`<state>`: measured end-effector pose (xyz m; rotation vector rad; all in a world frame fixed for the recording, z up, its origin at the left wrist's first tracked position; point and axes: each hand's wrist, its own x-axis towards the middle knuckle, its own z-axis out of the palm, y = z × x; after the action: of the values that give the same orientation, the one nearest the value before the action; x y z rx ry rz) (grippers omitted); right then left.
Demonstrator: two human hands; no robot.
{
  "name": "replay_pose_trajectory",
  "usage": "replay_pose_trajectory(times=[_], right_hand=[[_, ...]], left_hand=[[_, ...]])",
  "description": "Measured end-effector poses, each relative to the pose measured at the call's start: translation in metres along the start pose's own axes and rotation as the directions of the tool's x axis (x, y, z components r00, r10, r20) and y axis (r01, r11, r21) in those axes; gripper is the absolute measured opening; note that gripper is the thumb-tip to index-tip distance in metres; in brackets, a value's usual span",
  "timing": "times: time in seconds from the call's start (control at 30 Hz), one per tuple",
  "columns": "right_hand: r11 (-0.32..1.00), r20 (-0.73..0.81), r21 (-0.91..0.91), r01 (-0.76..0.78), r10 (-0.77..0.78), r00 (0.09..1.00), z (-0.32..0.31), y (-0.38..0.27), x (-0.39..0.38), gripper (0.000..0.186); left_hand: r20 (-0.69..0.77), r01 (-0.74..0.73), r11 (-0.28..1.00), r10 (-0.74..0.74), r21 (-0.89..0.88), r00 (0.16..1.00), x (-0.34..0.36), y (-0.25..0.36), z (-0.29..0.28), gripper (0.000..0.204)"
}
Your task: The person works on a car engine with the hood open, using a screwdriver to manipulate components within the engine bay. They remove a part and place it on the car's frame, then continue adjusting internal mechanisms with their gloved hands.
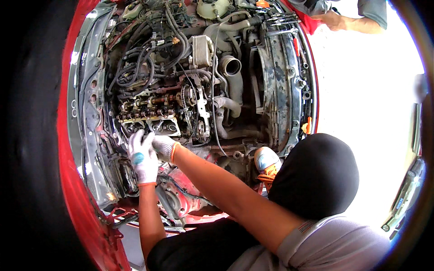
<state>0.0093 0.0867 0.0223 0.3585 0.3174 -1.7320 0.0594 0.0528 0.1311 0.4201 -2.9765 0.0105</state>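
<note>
My left hand (141,156), in a white glove with a teal patch, reaches over the lower left edge of the uncovered engine head (149,107), fingers apart and slightly bent. My right hand (163,147), gloved with an orange cuff, is just beside it, its fingertips mostly hidden behind the left hand. I cannot make out anything in either hand. A metal timing chain (186,113) runs at the head's right end, with the camshaft and valve parts exposed.
Hoses (176,40), a metal cooler (201,51) and an open pipe (234,79) lie beyond. Wrenches and red-handled tools (296,47) line the right rail. An orange sneaker (267,169) and a rounded black shape (316,176) are lower right. Another person's hand (330,20) is at top right.
</note>
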Motion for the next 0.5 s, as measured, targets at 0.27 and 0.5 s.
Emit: replay_pose_trajectory(times=[0.27,0.5], right_hand=[[0.985,0.058,0.121,-0.121,0.115,0.992,0.004,0.005,0.013,0.017],[0.996,-0.01,-0.08,-0.046,0.046,0.999,-0.009,0.014,0.026,0.019]], left_hand=[[0.292,0.523,0.256,-0.598,-0.813,0.746,-0.015,-0.037,0.025,0.031],[0.599,0.363,-0.477,-0.631,-0.801,0.493,-0.019,-0.042,0.043,0.028]])
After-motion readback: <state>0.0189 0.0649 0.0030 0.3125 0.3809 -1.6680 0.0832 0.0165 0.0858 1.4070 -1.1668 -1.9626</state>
